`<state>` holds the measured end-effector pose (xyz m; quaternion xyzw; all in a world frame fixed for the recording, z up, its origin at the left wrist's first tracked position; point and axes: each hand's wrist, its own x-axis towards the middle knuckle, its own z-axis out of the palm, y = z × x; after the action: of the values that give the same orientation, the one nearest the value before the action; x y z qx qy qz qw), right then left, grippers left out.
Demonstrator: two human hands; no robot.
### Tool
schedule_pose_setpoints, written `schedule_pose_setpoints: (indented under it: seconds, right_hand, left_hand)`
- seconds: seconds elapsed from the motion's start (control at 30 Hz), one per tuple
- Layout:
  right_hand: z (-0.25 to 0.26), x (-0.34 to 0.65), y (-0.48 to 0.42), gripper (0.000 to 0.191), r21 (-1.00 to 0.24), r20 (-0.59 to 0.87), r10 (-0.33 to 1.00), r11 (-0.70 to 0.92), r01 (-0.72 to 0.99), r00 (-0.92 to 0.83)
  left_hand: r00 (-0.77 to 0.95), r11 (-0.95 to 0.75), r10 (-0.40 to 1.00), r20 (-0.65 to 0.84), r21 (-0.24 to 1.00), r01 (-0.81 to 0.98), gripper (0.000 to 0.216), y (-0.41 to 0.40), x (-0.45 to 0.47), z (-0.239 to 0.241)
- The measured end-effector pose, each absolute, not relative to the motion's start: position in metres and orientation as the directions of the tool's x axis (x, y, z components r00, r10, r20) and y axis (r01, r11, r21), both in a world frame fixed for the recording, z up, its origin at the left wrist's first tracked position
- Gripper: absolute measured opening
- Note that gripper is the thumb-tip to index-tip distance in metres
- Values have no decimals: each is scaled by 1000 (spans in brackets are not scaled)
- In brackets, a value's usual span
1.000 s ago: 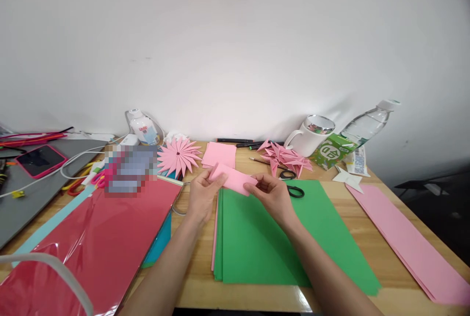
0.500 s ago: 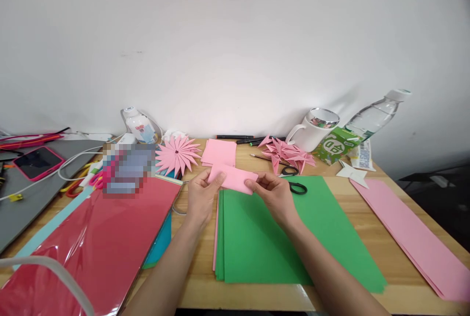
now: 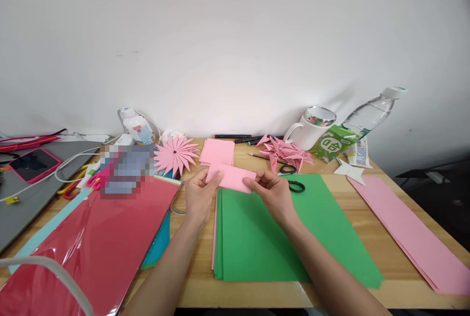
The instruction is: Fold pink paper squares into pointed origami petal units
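Note:
A small pink paper rectangle (image 3: 231, 177), seemingly folded, is held up level above the far edge of the green paper stack (image 3: 271, 237). My left hand (image 3: 200, 193) pinches its left end, thumb on the near face. At the right end, my right hand (image 3: 273, 193) grips it the same way, fingers curled behind. Just beyond lies a pile of pink paper squares (image 3: 219, 152). A pink many-pointed paper star (image 3: 175, 153) sits to the left of the squares, and a heap of folded pink paper pieces (image 3: 282, 152) to the right. Black-handled scissors (image 3: 296, 186) lie partly on the green sheets.
Red sheets in clear wrap (image 3: 99, 237) cover the left side. Long pink strips (image 3: 411, 232) lie at right, near a white paper star (image 3: 348, 171). A white mug (image 3: 306, 132), green box (image 3: 334, 144) and water bottle (image 3: 370, 112) stand at the back right. Markers (image 3: 233, 136) lie along the wall.
The view has shifted very slightly, so everything sits a little further left. Both hands keep the same hold on the pink paper.

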<state>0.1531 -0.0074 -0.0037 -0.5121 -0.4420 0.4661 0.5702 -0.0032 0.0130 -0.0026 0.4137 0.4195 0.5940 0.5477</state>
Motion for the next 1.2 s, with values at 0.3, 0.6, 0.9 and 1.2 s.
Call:
schedule_pose_setpoints:
  seconds: [0.3, 0.6, 0.9, 1.2]
  right_hand:
    - [-4, 155, -7, 37, -992, 9, 987, 29, -120, 162]
    - [-3, 154, -8, 37, -993, 19, 988, 37, -114, 154]
    - [-2, 154, -7, 37, -992, 12, 987, 33, -125, 160]
    - [-3, 154, -8, 39, -996, 50, 982, 63, -68, 181]
  left_hand:
    - [-49, -24, 999, 9, 948, -316, 30, 14, -4, -4]
    - [-75, -36, 997, 13, 948, -317, 27, 14, -3, -4]
    - [-73, -19, 997, -5, 944, -329, 28, 13, -3, -3]
    - [-89, -6, 996, -24, 947, -322, 27, 12, -2, 0]
